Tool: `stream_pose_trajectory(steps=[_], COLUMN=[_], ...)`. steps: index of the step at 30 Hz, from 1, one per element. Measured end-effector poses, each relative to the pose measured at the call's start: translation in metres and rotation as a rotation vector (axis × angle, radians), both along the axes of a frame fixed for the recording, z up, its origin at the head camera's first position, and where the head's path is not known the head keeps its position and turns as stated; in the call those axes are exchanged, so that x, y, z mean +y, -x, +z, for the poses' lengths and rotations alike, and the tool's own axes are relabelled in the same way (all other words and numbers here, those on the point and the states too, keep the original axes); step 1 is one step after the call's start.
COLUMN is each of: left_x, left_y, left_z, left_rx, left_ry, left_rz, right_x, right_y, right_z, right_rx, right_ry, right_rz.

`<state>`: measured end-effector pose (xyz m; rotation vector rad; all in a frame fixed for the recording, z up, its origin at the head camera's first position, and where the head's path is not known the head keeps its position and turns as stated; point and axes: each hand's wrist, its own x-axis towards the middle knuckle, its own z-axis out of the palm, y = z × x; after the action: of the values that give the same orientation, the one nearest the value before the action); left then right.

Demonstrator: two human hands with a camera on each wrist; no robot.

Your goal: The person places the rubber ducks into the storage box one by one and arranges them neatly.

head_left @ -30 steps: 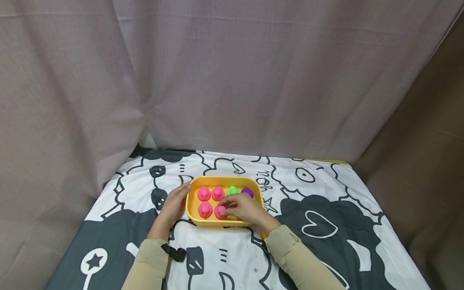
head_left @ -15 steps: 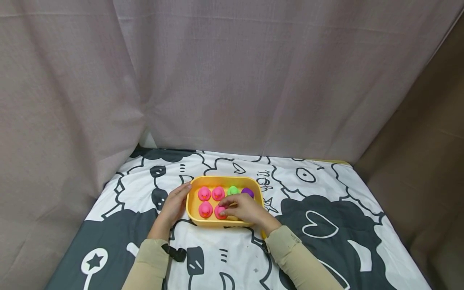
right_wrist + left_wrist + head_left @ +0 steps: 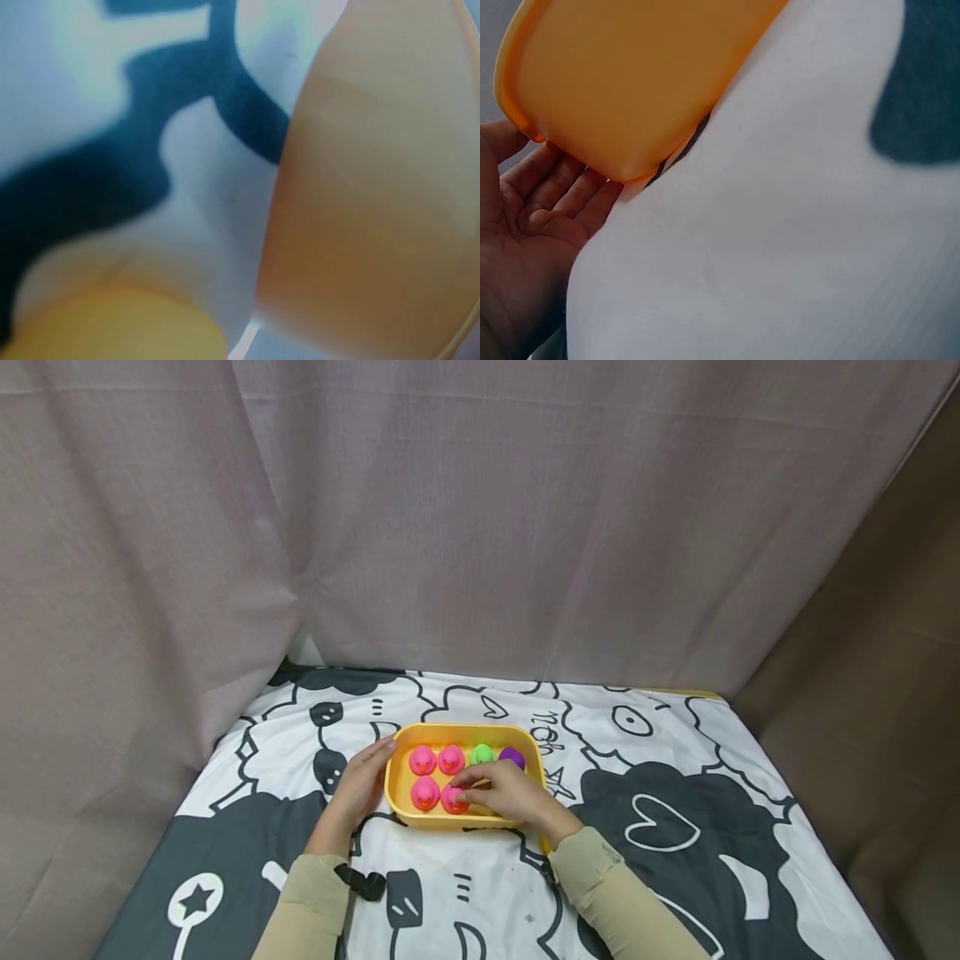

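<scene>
A yellow tray (image 3: pixel 468 732) holds several pink rubber ducks (image 3: pixel 425 792), a green toy (image 3: pixel 482 753) and a purple toy (image 3: pixel 512 756). My left hand (image 3: pixel 362 783) holds the tray's left end. In the left wrist view, that hand (image 3: pixel 544 202) has its thumb at the rim and its fingertips against the tray's outer wall (image 3: pixel 645 82). Over the tray's right half, my right hand (image 3: pixel 506 789) pinches a pink rubber duck (image 3: pixel 453 800) in the front row. It covers the tray's front right part. The right wrist view shows mainly the tray's outer wall (image 3: pixel 367 195).
The tray stands on a white and dark grey printed cloth (image 3: pixel 450 902). A yellow object (image 3: pixel 120 330), only partly seen, lies beside the tray near my right wrist. Grey curtains (image 3: pixel 480 527) hang behind, and a brown one (image 3: pixel 877 710) at the right.
The pink duck at my right fingertips has shifted very slightly left. Both hands otherwise stay in place.
</scene>
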<state>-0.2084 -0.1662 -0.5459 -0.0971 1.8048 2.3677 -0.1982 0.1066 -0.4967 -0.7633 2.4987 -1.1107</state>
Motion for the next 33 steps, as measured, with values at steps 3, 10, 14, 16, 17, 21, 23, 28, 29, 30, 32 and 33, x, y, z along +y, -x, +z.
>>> stream_pose_trajectory(steps=[3, 10, 14, 16, 17, 21, 23, 28, 29, 30, 32, 33], left_x=[-0.0008, -0.0005, -0.0004, -0.0004, -0.0005, -0.0013, -0.0017, -0.0027, -0.0028, -0.0028, -0.0024, -0.0022], left_y=[-0.0012, -0.0036, -0.0038, -0.0034, -0.0031, -0.0019, -0.0012, 0.0002, 0.0002, 0.0002, 0.0, 0.0], left_z=[-0.0001, 0.0023, 0.003, 0.0028, 0.0027, 0.0014, 0.0004, -0.0015, -0.0014, -0.0013, -0.0006, 0.0], left_rx=[0.002, -0.007, -0.003, -0.001, 0.0, -0.004, -0.007, -0.009, -0.011, -0.011, -0.014, -0.015], left_ry=[-0.005, 0.003, 0.004, 0.007, 0.01, 0.014, 0.007, 0.011, 0.015, 0.017, 0.013, 0.013], left_rz=[-0.002, -0.005, -0.011, -0.013, -0.013, -0.016, -0.015, -0.011, -0.01, -0.011, -0.007, -0.007], right_x=[-0.0005, 0.0002, 0.0005, 0.0009, 0.0011, 0.0015, 0.0014, 0.0017, 0.0022, 0.0028, 0.0044, 0.0054], right_y=[-0.0012, -0.0014, -0.0011, -0.0008, -0.0005, -0.0003, -0.0005, -0.0014, -0.0014, -0.0016, -0.0013, -0.001], right_z=[-0.0006, -0.0013, -0.0011, -0.0009, -0.0007, 0.0, 0.0006, 0.0023, 0.0024, 0.0027, 0.0034, 0.0042], right_rx=[0.001, 0.002, -0.011, -0.012, -0.01, -0.004, 0.004, 0.028, 0.031, 0.032, 0.043, 0.045], right_ry=[0.002, 0.044, 0.06, 0.065, 0.066, 0.068, 0.069, 0.079, 0.089, 0.112, 0.159, 0.185], right_rz=[-0.002, 0.013, -0.008, -0.016, -0.019, -0.021, -0.02, -0.019, -0.019, -0.014, 0.001, 0.013])
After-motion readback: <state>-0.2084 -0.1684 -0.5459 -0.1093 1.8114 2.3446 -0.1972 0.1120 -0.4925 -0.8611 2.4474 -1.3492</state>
